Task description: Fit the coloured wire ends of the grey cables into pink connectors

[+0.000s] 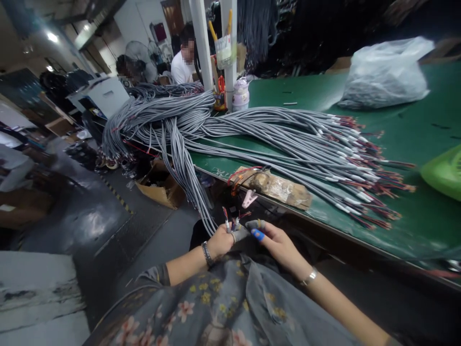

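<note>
My left hand (220,242) is closed round the ends of a few grey cables (206,211), which hang down to it from the bench. White sleeves and thin coloured wires (236,222) stick up above its fingers. My right hand (276,241) is close beside it, thumb and forefinger pinched together near those wire ends. Grey covers wrap some fingertips on both hands, and a blue one is on the right thumb. Whatever lies between the right fingertips is too small to make out.
A large bundle of grey cables (259,126) spreads over the green bench (309,91), its stripped ends to the right. A taped wooden block (277,186) with a pink clip (249,198) sits at the edge. A plastic bag (389,72), green object (444,172) and cardboard box (163,190) are around.
</note>
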The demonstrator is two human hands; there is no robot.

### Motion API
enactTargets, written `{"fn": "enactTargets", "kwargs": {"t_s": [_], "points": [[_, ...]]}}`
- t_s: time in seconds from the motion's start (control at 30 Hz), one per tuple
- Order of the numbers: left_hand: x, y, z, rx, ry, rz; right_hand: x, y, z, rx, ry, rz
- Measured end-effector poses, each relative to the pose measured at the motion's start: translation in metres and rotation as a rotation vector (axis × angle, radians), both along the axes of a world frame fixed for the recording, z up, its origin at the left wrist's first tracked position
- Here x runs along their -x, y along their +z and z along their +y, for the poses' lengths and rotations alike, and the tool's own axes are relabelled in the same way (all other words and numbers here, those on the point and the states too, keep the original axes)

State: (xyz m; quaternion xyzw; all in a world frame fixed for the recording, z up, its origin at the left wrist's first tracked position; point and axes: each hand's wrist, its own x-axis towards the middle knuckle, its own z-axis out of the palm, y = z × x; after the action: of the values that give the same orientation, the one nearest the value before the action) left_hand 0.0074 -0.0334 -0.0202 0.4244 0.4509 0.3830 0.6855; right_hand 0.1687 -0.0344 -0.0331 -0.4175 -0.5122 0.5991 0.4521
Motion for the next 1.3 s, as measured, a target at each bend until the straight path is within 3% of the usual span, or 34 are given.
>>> {"fn": "enactTargets", "kwargs": {"t_s": [0.23,0.5,0.63,0.8,1.07,1.3], "points": [[0.003,-0.020,-0.002,-0.022,-0.070,-0.035,0.016,0.020,0.008,-0.244,0.087,-0.224],[0.011,-0.029,-0.010,-0.094,-0.158,0.068,0.010,0.011,0.003,-0.295,0.043,-0.283],[0.016,-0.023,-0.016,-0.300,-0.157,0.225,0.000,0.002,0.001,-0.293,-0.031,-0.324],[0.024,-0.007,-0.024,-0.572,-0.065,0.343,-0.015,-0.005,0.007,-0.230,-0.141,-0.368],[0.037,-0.005,-0.033,-0.526,-0.060,0.386,-0.030,-0.007,0.011,-0.076,-0.335,-0.370],[0.053,0.000,-0.036,-0.709,-0.052,0.731,-0.031,0.003,0.009,-0.070,-0.371,-0.304]]}}
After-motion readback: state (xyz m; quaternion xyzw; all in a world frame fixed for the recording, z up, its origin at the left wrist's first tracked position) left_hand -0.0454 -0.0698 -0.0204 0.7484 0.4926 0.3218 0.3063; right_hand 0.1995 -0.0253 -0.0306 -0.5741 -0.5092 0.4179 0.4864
